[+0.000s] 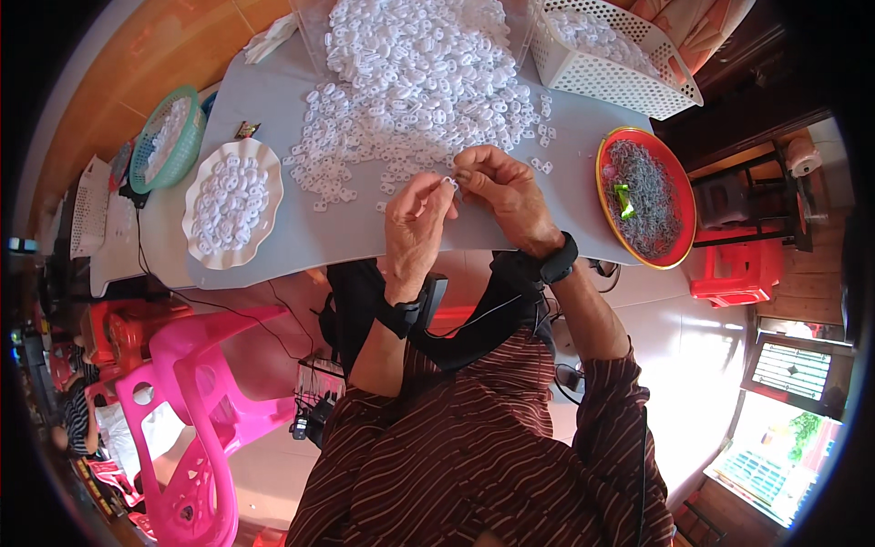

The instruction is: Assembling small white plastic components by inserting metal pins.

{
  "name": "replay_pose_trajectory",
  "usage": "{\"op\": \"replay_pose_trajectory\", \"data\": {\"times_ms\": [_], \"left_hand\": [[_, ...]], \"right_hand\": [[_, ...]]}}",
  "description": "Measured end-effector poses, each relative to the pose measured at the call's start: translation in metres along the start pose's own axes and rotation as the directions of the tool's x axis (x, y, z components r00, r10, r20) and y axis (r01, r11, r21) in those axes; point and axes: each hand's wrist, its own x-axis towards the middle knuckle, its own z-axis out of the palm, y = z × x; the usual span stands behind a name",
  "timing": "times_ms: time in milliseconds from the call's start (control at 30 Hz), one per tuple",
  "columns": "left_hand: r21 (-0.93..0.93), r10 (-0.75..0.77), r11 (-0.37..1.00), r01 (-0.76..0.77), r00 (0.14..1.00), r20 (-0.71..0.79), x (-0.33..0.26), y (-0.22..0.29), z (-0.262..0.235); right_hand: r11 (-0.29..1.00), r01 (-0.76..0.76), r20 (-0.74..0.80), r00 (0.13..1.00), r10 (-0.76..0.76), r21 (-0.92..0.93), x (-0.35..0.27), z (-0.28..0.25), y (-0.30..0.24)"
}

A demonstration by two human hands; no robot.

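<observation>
Left hand: your left hand [415,223] is closed to a pinch, its fingers [436,190] nipping a small white plastic piece [449,182] from the left.
Right hand: your right hand [501,191] meets it from the right, thumb and forefinger shut on the same piece.
Piece in hand: it sits between both sets of fingers, just above the grey counter [346,232]; its exact shape is too small to tell.
Handling: it looks light, stiff and smooth, so likely slippery; hold it by its outer edges with the fingertips.
Beyond the fingers: a large heap of white plastic pieces [419,82].
Left of the fingers: a white scalloped plate [202,246] of the same pieces.
Right of the fingers: a red-rimmed tray [679,196] of thin grey bits.
</observation>
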Motion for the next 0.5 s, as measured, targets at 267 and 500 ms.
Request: {"op": "replay_pose_trajectory", "data": {"times_ms": [267, 500], "left_hand": [[0.041, 0.013, 0.999, -0.013, 1.000, -0.004, -0.0005, -0.0021, 0.0010], [0.030, -0.004, 1.000, 0.004, 1.000, -0.018, -0.0014, 0.0016, 0.0014]], "right_hand": [[0.999, 0.041, -0.022, 0.999, -0.041, 0.009, 0.0003, -0.0027, 0.0059], [0.998, 0.043, -0.045, 0.998, -0.044, -0.035, -0.0011, -0.0004, 0.0043]]}}
